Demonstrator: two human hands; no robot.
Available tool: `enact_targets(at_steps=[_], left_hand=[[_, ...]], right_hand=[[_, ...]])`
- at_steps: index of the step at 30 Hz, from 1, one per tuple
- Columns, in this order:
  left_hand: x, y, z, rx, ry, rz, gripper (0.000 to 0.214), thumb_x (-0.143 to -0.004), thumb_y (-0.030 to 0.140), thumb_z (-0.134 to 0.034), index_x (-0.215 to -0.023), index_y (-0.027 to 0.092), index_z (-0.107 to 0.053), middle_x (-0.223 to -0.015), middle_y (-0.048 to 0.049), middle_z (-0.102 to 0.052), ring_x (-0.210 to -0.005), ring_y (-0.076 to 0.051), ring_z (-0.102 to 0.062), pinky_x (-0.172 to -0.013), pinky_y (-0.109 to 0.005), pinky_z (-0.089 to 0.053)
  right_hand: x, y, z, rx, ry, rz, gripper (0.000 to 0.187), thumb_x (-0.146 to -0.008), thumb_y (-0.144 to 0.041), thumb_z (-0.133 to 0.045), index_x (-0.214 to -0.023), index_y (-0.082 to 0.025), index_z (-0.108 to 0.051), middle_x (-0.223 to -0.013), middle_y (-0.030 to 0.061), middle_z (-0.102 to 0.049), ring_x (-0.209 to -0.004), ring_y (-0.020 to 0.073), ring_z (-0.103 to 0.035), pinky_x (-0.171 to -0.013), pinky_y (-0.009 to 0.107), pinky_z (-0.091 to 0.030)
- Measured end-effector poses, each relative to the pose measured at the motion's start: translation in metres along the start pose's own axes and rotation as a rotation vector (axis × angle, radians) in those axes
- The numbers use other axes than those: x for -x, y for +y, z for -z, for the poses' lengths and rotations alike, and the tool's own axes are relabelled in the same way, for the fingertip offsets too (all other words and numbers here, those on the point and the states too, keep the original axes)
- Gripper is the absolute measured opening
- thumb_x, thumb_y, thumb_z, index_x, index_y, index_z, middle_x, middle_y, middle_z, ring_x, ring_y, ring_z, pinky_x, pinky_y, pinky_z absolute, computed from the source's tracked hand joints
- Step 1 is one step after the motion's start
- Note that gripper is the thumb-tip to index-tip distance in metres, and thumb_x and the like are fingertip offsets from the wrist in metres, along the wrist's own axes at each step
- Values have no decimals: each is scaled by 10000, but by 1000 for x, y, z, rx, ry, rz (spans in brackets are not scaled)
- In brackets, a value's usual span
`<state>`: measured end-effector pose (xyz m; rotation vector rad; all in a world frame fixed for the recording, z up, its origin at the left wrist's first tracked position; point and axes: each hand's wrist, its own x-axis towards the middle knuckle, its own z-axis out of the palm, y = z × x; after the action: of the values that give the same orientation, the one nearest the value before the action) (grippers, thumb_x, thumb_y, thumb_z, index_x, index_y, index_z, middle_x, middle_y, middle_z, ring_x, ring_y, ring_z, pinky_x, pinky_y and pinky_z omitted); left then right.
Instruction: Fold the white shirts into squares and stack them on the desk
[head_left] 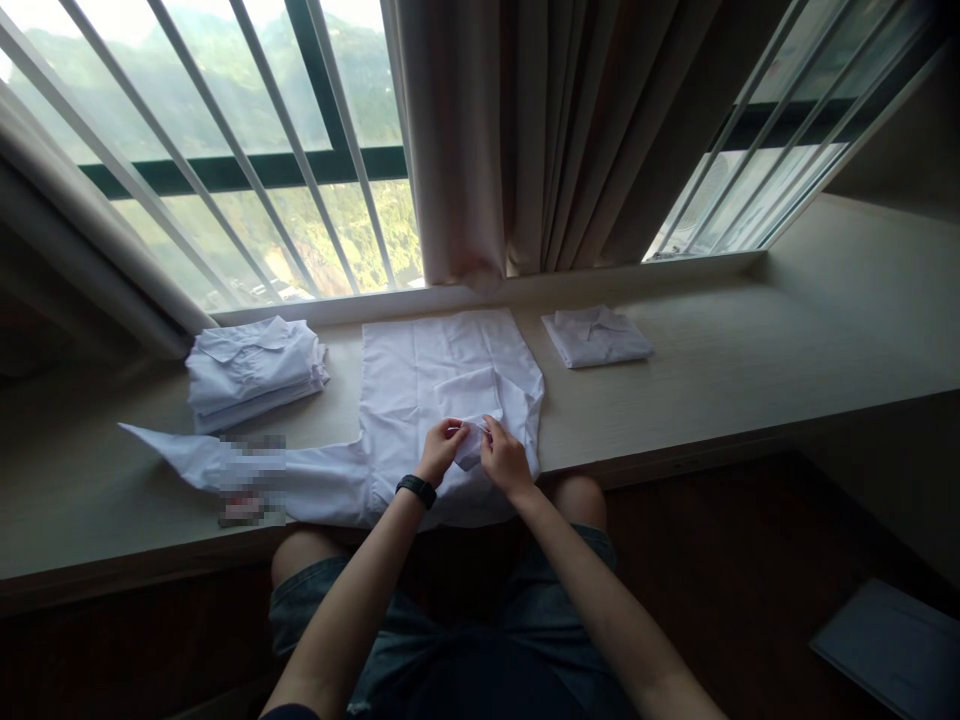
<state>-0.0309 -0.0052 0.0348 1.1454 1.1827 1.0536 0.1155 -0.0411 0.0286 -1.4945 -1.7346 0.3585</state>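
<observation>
A white shirt [397, 400] lies spread on the window ledge in front of me, one sleeve [326, 480] stretched out to the left. Its other sleeve seems folded over the body, toward the right side. My left hand [442, 450], with a dark band on the wrist, pinches a bit of the white cloth. Close beside it, my right hand [504, 457] pinches the same cloth between thumb and fingers. Both hands are just above the lower middle of the shirt. The fingertips partly hide the cloth's edge.
Several folded white shirts [251, 370] are stacked at the left. One folded shirt [596, 336] rests at the right on the pale ledge [720, 350]. Curtains [461, 150] and barred windows stand behind. A flat pale object [892, 640] lies low at the right. A blurred patch covers something on the sleeve.
</observation>
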Motion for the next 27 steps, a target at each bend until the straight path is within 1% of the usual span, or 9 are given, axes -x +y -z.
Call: enact_targets(at_steps=[3,6,8,12,15,17,20,23,27], left_hand=[[-4,-2,3,-12,46,-45,465,-699,538,-782,-911,131,-706,-870,-91,-744,-764,-174,-670,-687,-268,-504],[-8,-3,5,-46,78,-92,453,-700,527,-786,-918,134,-730,-923,-99,-754,-820,-193,-686,-756,-301,-528],[-9,-3,6,-82,68,-116,434,-708,513,-786,-921,137,-748,-935,-101,-762,-838,-206,-695,-774,-317,-538],[-10,1,9,-173,9,-160,359,-725,462,-787,-897,146,-774,-909,-100,-772,-841,-233,-712,-781,-343,-554],[-11,7,12,-250,5,-206,282,-761,404,-768,-906,162,-781,-919,-93,-774,-862,-240,-717,-815,-359,-555],[-11,10,12,-292,8,-235,238,-783,372,-752,-912,174,-783,-922,-86,-775,-870,-240,-719,-834,-365,-555],[-11,11,10,-331,-24,-258,192,-793,344,-746,-895,186,-784,-905,-73,-778,-863,-236,-726,-834,-360,-562],[-10,10,7,-350,-61,-261,176,-791,334,-748,-878,185,-782,-885,-68,-779,-843,-233,-732,-812,-347,-570],[-7,9,4,-376,-82,-266,196,-804,348,-734,-892,179,-778,-899,-73,-779,-849,-233,-734,-799,-333,-571]], right_hand=[[0,2,1,-39,0,21,341,-943,-160,-471,-1255,-171,-610,-1100,106,-707,-1034,226,-664,-950,354,-516],[-3,3,6,18,-24,88,274,-951,-145,-478,-1109,-191,-697,-1030,94,-697,-992,211,-648,-929,327,-504],[-7,3,11,61,-58,136,267,-950,-140,-493,-1079,-201,-719,-989,83,-681,-953,200,-632,-885,304,-501],[-17,5,26,145,-200,267,217,-919,-124,-555,-975,-220,-741,-946,56,-684,-941,195,-599,-843,284,-476],[-26,4,37,266,-324,376,224,-863,-57,-572,-882,-212,-733,-900,56,-686,-961,212,-571,-830,292,-449],[-32,2,41,342,-364,404,245,-838,-15,-556,-876,-194,-720,-874,69,-681,-948,215,-562,-819,295,-436],[-38,1,44,368,-364,415,298,-865,-4,-507,-975,-185,-718,-876,78,-685,-896,205,-562,-813,291,-431],[-40,3,43,311,-335,417,338,-894,-16,-484,-1070,-189,-715,-884,71,-692,-894,196,-566,-826,282,-436],[-36,7,42,286,-285,391,273,-900,-37,-515,-966,-183,-737,-824,60,-676,-876,190,-565,-800,272,-443]])
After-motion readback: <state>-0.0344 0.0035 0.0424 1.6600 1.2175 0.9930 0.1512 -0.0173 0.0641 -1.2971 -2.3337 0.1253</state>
